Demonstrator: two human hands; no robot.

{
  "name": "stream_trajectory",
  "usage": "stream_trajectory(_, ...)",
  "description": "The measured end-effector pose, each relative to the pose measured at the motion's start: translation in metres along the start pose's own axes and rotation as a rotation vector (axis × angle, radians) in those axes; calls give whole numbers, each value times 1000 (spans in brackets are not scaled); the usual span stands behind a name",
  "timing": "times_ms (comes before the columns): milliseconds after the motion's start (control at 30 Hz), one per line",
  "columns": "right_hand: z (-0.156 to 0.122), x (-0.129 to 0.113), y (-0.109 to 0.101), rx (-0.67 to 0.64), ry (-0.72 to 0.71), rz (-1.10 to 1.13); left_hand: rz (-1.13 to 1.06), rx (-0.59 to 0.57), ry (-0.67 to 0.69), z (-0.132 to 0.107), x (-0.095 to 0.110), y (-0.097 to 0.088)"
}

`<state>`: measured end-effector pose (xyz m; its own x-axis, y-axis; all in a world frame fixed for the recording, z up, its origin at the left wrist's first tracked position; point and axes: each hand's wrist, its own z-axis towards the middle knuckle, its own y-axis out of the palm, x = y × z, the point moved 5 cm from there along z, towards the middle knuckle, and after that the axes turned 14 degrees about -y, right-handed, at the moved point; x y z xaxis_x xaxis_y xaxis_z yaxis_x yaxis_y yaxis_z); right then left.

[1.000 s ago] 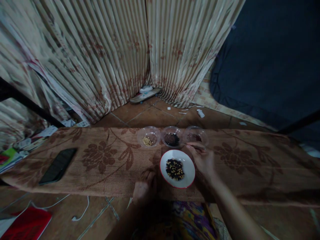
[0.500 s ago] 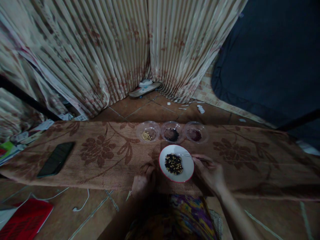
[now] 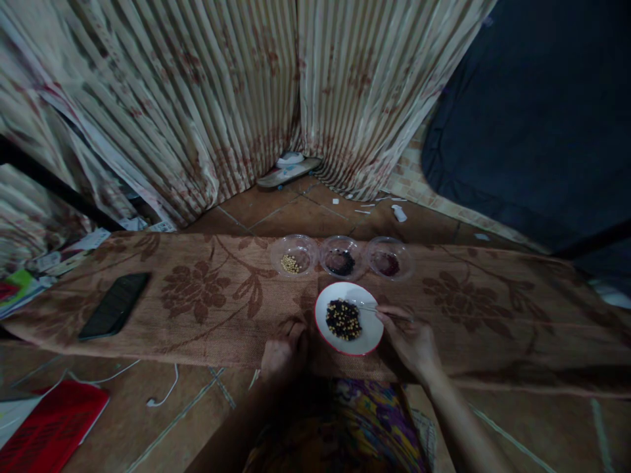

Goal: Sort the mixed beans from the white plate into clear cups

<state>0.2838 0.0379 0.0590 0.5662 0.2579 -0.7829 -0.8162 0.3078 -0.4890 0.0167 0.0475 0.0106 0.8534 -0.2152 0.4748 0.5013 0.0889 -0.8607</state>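
2 hands in view, 1 plate, 1 pair of tweezers, 3 cups. Left hand (image 3: 283,353) on the brown cloth (image 3: 473,351), left of plate; fingers curled, can't tell if they grip anything. Right hand (image 3: 411,338) pinches the tweezers (image 3: 365,307), partly covering them; tips over the plate by the pile, contact unclear. White red-rimmed plate (image 3: 371,334) sits between the hands, 1 mixed pile (image 3: 344,320) of black and yellow beans in it, too many to count. Plate stands between body and cups. 1 phone (image 3: 114,306) well left. Cups in a row, left to right: yellow-bean cup (image 3: 298,247), black-bean cup (image 3: 339,246), dark-red-bean cup (image 3: 387,246). Beyond, on the floor: white scraps (image 3: 399,213), 1 skateboard (image 3: 288,175) against the striped curtains (image 3: 236,98).
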Motion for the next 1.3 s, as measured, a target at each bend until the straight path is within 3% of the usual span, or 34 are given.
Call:
stream_trajectory(300, -9, 2, 2, -94, 89, 132, 1, -9, 3, 0, -1, 2)
stream_trajectory(467, -3, 6, -1, -40, 73, 16, -3, -14, 0, 0, -2, 4)
stream_trajectory(600, 0, -14, 13, -133, -57, -48, 2, -25, -4, 0, -3, 5)
stream_trajectory(800, -5, -55, 42, -321, -220, 114, 15, -44, -1, 0, -3, 4)
stream_trajectory(967, -5, -41, 28, -216, -53, 172, 11, -26, 5, -1, -1, 3)
stream_trajectory(1067, -7, -30, 25, -260, 54, 203, 14, 2, 11, -1, -1, 3)
stream_trajectory(1200, -7, -32, 34, -375, 39, 171, 20, 16, 22, -1, -1, 2)
stream_trajectory(1300, -2, -32, 31, -291, 9, 125, 18, 10, 21, -1, -1, 3)
